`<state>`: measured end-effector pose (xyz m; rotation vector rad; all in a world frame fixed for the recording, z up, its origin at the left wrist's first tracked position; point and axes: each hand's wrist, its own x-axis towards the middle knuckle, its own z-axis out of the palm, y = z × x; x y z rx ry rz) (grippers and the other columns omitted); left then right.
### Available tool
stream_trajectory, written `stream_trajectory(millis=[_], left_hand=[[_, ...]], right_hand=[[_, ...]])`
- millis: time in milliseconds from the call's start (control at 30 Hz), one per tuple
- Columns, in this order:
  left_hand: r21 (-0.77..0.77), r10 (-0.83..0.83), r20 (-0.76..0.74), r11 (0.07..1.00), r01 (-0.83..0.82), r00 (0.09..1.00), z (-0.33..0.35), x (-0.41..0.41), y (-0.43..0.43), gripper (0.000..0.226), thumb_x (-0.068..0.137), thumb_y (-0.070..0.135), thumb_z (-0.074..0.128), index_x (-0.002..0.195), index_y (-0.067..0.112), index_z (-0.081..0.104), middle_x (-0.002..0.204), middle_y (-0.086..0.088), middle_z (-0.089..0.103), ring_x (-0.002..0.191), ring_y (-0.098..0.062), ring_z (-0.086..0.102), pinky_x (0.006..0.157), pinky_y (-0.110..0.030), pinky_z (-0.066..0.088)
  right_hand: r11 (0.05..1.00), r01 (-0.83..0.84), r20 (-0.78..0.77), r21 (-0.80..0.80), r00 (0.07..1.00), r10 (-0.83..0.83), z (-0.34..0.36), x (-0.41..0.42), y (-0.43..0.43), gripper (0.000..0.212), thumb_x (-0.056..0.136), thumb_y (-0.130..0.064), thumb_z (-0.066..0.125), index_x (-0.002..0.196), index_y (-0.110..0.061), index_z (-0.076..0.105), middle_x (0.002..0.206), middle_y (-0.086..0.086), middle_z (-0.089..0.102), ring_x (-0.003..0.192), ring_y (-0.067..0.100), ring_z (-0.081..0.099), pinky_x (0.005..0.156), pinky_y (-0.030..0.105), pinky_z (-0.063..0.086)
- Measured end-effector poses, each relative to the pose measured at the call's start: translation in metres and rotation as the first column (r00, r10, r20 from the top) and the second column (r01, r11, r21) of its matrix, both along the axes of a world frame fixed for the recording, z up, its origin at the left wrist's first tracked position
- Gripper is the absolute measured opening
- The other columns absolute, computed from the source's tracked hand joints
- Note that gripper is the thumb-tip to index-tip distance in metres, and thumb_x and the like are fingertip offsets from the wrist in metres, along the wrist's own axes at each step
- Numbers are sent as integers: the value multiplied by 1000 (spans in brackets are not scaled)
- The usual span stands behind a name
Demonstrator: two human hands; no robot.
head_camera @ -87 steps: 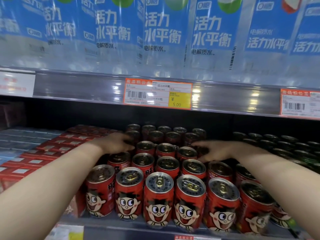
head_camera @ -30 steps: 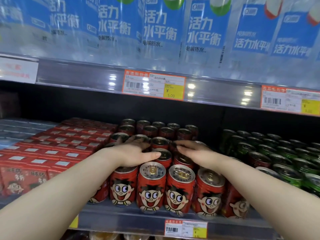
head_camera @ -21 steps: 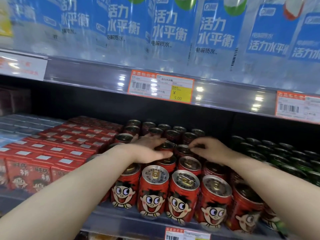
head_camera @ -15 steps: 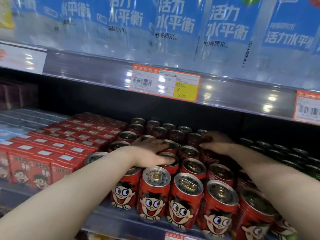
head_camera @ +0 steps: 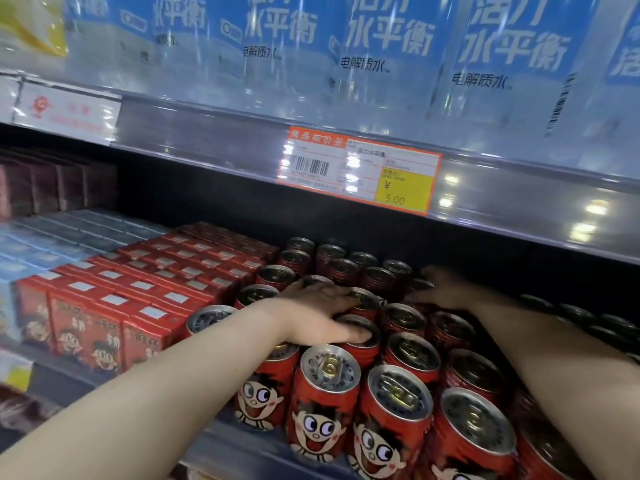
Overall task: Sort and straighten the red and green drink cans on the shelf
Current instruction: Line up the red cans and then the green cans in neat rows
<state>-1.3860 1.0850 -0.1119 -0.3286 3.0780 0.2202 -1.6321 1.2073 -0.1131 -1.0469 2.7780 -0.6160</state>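
Note:
Several rows of red drink cans with a cartoon face stand on the lower shelf, running back into the dark. My left hand lies flat, fingers spread, on the tops of the cans in the second and third rows. My right hand reaches farther back, palm down on the lids at the right rear of the red block; I cannot tell whether it grips one. Dark green cans show only as lid tops at the far right, behind my right forearm.
Red drink cartons with the same cartoon face fill the shelf left of the cans, with pale blue cartons beyond. Overhead, a shelf edge carries an orange price tag below blue-labelled bottles.
Both hands have pushed deeper onto the shelf, the right one moving right and back to the rear cans. The view has moved closer and swung left, so most green cans fall outside it.

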Motion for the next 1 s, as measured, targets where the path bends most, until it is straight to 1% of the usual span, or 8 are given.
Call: stream_trajectory(millis=[100,233,333,467,600,767,867,1000], left_hand=[[16,2,7,1000,-2,1000,0,2,0,67,88,65,33,147,39,14,158,14,3,145,-13,-1,115,-40,-4],[33,4,13,999,-5,1000,-1,1,-2,68,87,66,32,146,40,12,158,15,1,145,-11,-3,115,-39,-7],[31,-6,24,1000,5,1000,-3,0,-3,68,87,67,31,146,40,11,157,15,1,145,-11,-3,115,-38,-8],[24,-14,24,1000,14,1000,-3,-1,-2,70,86,68,30,147,39,11,158,14,1,145,-11,-3,117,-39,-6],[1,-21,24,1000,21,1000,-2,-1,-1,69,88,67,29,147,37,11,158,11,2,145,-13,-2,117,-40,-4],[1,-24,22,1000,24,999,-3,-2,-3,70,87,68,28,147,37,12,158,12,3,145,-12,-1,118,-43,-3],[0,-29,21,1000,29,999,-2,-1,-2,69,87,67,28,147,37,12,158,12,3,145,-12,-1,118,-43,-3],[9,-28,25,1000,28,999,-2,-1,-2,70,87,68,27,147,37,11,158,12,2,145,-12,-2,117,-45,-4]], right_hand=[[998,8,32,-59,999,-6,11,-3,11,61,74,-19,77,127,-5,52,127,12,56,115,26,54,92,31,44],[989,41,42,-141,998,-36,36,8,46,59,74,-5,75,127,-5,50,126,10,51,119,27,50,90,27,41],[997,73,-6,-18,997,-74,47,19,76,68,75,-7,74,135,-7,43,137,11,46,125,26,45,93,25,37],[956,89,-34,280,996,-83,45,39,105,68,78,-14,72,137,-17,40,139,4,44,124,22,45,90,22,38],[962,44,85,268,994,-69,34,52,115,65,78,-14,72,134,-22,42,132,1,45,109,17,50,87,29,50],[960,20,158,279,985,-67,36,53,120,64,80,-12,69,136,-23,41,139,2,39,118,19,48,94,33,50],[941,23,157,339,984,-80,36,54,119,65,81,-9,67,138,-23,39,143,3,37,122,21,46,97,31,48],[925,13,142,381,987,-73,42,58,112,68,85,-27,65,143,-29,30,151,0,29,134,21,33,97,27,36]])
